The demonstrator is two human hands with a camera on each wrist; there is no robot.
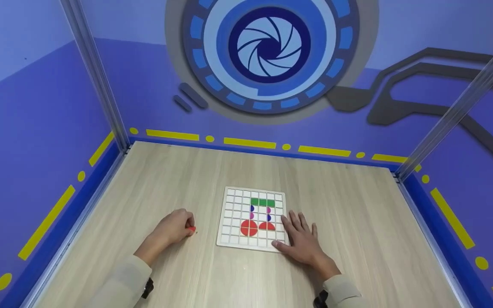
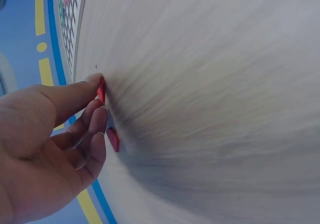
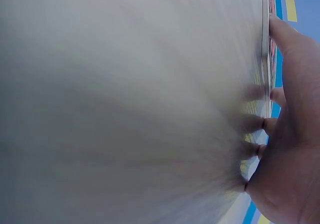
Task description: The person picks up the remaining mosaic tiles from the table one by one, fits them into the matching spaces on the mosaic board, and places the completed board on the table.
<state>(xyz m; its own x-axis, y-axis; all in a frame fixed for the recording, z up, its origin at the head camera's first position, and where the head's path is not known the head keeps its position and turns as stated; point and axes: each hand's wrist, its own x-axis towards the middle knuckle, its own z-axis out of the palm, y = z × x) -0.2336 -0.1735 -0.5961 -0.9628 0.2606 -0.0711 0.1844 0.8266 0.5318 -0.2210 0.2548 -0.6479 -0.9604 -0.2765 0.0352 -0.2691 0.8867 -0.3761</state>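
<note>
Had a small red piece (image 1: 192,229) pinched tight between thumb and fingers (image 2: 98,118) of the left hand (image 1: 173,226), low by the bench (image 1: 212,273) and a bit left of the white grid board (image 1: 231,218). Couldn't tell if touching the bench or just above. Spotted a second red piece (image 2: 114,140) too, just under the curled fingers in the left wrist view. Had the right hand (image 1: 304,244) spread wide, gripping nothing, thumb over the board's lower right corner, index fingertip at the right edge. Saw a green strip (image 1: 262,202) near the board's top, small blue and pink half-rounds (image 1: 268,211) in two columns below, then a full red circle (image 1: 249,228) beside a red half circle (image 1: 266,226). Also noticed beige sleeves (image 1: 120,280), plus purple-blue walls (image 1: 32,141) with yellow dashes (image 1: 250,143) along the bottom.
</note>
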